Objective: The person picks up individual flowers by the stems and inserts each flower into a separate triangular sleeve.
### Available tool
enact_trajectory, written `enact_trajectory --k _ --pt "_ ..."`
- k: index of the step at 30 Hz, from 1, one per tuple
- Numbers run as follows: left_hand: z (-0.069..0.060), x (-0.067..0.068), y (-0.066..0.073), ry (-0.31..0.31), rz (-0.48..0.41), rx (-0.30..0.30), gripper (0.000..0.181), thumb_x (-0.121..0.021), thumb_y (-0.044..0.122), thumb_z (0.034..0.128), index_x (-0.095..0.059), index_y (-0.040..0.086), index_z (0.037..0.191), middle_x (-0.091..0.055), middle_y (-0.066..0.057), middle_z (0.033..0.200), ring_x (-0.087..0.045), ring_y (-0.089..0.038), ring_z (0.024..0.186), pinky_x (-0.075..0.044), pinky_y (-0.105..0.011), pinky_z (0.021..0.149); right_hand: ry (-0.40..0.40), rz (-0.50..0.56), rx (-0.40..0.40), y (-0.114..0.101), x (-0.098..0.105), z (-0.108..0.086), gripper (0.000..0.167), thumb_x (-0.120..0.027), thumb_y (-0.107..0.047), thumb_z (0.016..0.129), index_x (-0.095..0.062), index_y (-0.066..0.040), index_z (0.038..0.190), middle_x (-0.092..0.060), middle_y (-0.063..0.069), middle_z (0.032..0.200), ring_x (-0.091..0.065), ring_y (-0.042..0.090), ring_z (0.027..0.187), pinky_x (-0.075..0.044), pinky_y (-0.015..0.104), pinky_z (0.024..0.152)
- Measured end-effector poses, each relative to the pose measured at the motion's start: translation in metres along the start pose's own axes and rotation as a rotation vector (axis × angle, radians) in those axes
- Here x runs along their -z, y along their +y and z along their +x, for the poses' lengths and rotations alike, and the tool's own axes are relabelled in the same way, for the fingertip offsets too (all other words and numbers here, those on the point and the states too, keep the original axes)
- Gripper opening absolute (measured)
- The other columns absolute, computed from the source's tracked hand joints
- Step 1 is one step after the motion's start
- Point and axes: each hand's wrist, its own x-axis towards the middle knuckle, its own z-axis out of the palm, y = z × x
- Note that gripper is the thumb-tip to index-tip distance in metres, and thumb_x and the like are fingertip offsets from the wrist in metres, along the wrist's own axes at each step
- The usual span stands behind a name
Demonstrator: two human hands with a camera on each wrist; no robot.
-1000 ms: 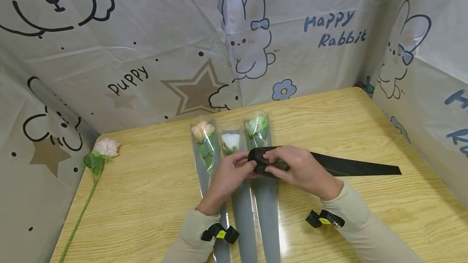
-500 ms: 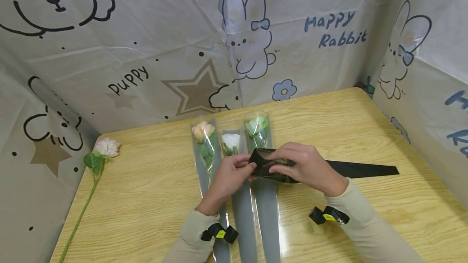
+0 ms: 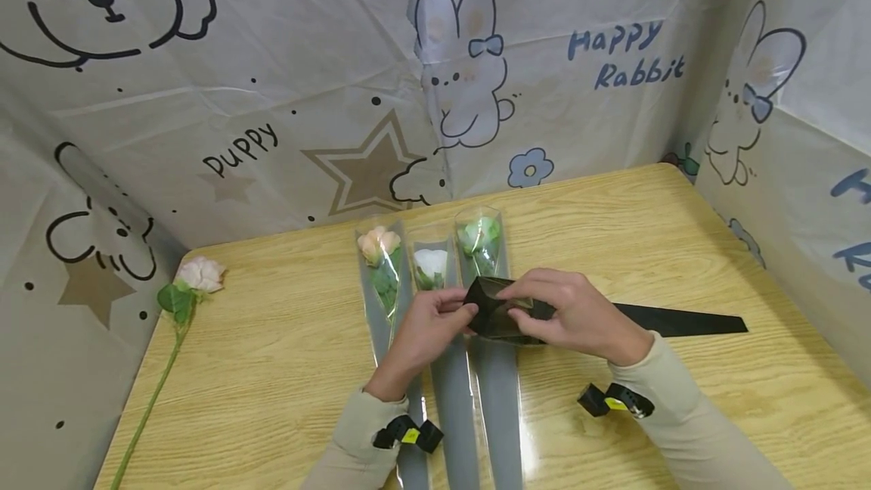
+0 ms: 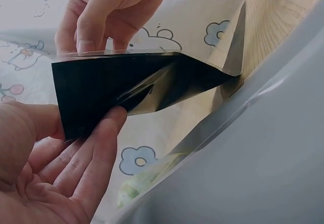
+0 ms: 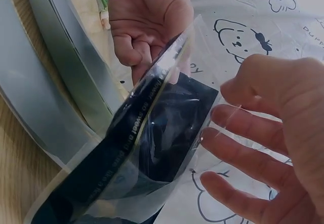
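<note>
A black flower sleeve [image 3: 494, 321] with a clear plastic front is held above the table, its wide mouth spread apart. My left hand [image 3: 427, 330] pinches one edge of the mouth between thumb and fingers. At the clear film side my right hand [image 3: 581, 317] pinches the rim with thumb and fingertips. Seen from the left wrist, the sleeve [image 4: 96, 84] gapes, nothing visible inside. In the right wrist view, pale printed lettering runs along the sleeve's border [image 5: 134, 127]. Its narrow tail reaches right over the table.
Three grey sleeves lie side by side under my hands, holding a peach flower [image 3: 379, 246], a white flower [image 3: 430, 263] and a green flower [image 3: 479, 234]. A loose pale pink rose [image 3: 199, 274] lies at the table's left edge. Printed cloth [image 3: 327, 59] hangs around the table [image 3: 272, 346].
The sleeve's mouth has widened. My right hand has shifted slightly right, drawing the clear film away from the black back. My left hand has stayed in place.
</note>
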Motion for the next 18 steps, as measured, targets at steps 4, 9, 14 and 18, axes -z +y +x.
enact_trajectory --k 4,9,14,18 --pt "-0.0009 -0.0002 0.0011 -0.001 0.019 -0.008 0.027 -0.064 0.007 0.0988 -0.072 -0.005 0.123 -0.076 -0.027 0.111 -0.079 -0.021 0.087 -0.066 -0.043 0.079 0.013 -0.005 0.021 0.0011 -0.002 -0.0006 0.028 -0.079 -0.002 0.085 -0.077 -0.012 0.11 -0.078 0.001 0.099 -0.072 0.009 0.082 -0.059 0.019 0.064" --pt "-0.0008 -0.0008 0.0011 -0.016 0.021 0.003 0.029 -0.065 0.01 0.0997 -0.071 -0.003 0.126 -0.077 -0.026 0.113 -0.079 -0.022 0.09 -0.066 -0.047 0.082 0.056 -0.069 0.012 0.001 -0.0031 0.0001 0.027 -0.085 -0.005 0.082 -0.078 -0.012 0.107 -0.077 0.001 0.101 -0.074 0.013 0.087 -0.063 0.028 0.069" --pt "0.0012 -0.001 0.001 -0.02 0.018 0.003 0.033 -0.064 0.014 0.1008 -0.07 -0.003 0.128 -0.076 -0.025 0.117 -0.079 -0.023 0.092 -0.066 -0.046 0.084 0.105 -0.085 -0.014 0.0 -0.0024 0.0016 0.026 -0.085 -0.006 0.082 -0.079 -0.013 0.106 -0.077 0.002 0.111 -0.076 0.017 0.099 -0.064 0.029 0.079" --pt "-0.0005 0.003 0.003 0.005 0.002 -0.012 0.034 -0.063 0.017 0.1025 -0.069 -0.004 0.128 -0.076 -0.026 0.115 -0.078 -0.035 0.09 -0.065 -0.045 0.082 0.093 -0.062 -0.027 0.0001 -0.0021 0.0018 0.026 -0.083 -0.006 0.086 -0.078 -0.015 0.11 -0.079 -0.001 0.107 -0.075 0.01 0.092 -0.064 0.028 0.076"
